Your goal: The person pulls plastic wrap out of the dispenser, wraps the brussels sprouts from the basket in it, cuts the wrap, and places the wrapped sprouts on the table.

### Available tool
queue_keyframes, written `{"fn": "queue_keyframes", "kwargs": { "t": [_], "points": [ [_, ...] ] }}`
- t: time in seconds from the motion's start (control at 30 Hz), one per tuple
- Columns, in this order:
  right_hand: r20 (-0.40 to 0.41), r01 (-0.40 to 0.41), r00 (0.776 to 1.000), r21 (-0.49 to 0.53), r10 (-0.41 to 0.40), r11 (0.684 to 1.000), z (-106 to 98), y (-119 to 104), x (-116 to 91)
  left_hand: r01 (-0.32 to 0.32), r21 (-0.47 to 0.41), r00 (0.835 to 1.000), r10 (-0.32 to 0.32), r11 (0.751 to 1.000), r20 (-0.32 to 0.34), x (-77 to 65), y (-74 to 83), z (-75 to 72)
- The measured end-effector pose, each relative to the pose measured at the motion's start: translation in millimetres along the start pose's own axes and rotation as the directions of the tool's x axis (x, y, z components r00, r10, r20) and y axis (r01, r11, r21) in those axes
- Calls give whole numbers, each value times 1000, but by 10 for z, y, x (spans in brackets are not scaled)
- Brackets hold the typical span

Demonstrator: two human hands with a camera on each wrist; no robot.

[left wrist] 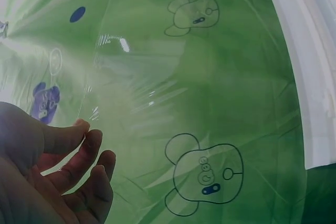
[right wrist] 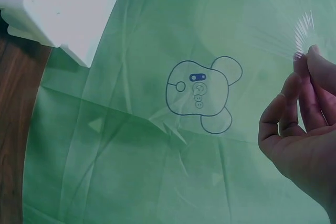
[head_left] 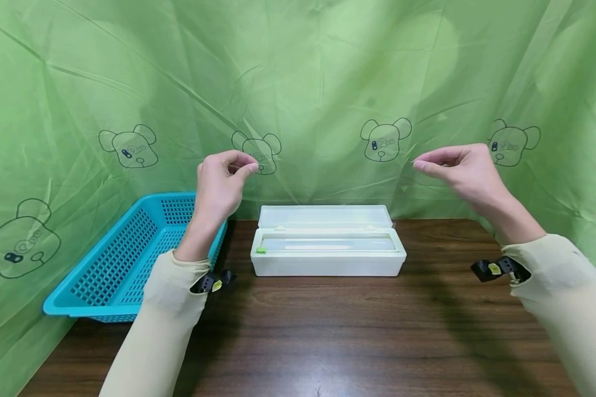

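Observation:
A sheet of clear cling film stretches from the left hand, showing mostly by its glare and creases. The left hand pinches one edge of it between thumb and forefinger, raised above the table. At the same height to the right, the right hand pinches the other end, where the film gathers into fine pleats at the fingertips. Below and between the hands stands a white cling film dispenser, its lid tipped up at the back. A small green slider sits at its front left.
A blue plastic basket stands at the left, partly behind the left forearm. Green cloth printed with bear heads hangs behind and at the sides of the dark wooden table.

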State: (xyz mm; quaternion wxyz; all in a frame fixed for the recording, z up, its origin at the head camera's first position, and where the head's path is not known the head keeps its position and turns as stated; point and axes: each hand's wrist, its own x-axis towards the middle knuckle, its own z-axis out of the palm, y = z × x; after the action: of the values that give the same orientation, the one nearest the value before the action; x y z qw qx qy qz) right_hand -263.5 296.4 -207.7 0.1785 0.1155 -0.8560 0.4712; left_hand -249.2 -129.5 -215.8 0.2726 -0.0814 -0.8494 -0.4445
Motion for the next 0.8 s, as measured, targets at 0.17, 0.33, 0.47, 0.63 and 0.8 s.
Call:
{"fn": "queue_keyframes", "kwargs": {
  "t": [0.17,0.33,0.47,0.63,0.8],
  "points": [
    [-8,6,1000,-9,-6,1000,-38,-37,-45,-2,6,1000,2,1000,-2,-28,40,-30],
    [-18,21,1000,-12,-21,1000,-74,-75,-94,-13,10,1000,13,1000,-10,-66,86,-74],
    [-22,32,999,-10,-32,999,-97,-100,-143,-28,14,999,28,1000,-19,-108,119,-108],
    [-16,21,1000,-6,-21,1000,-118,-129,-236,-41,26,999,42,999,-18,-180,137,-157],
    [-11,33,999,-22,-34,999,-137,-159,-348,-49,15,999,49,999,8,-264,159,-225]
  ]
}}
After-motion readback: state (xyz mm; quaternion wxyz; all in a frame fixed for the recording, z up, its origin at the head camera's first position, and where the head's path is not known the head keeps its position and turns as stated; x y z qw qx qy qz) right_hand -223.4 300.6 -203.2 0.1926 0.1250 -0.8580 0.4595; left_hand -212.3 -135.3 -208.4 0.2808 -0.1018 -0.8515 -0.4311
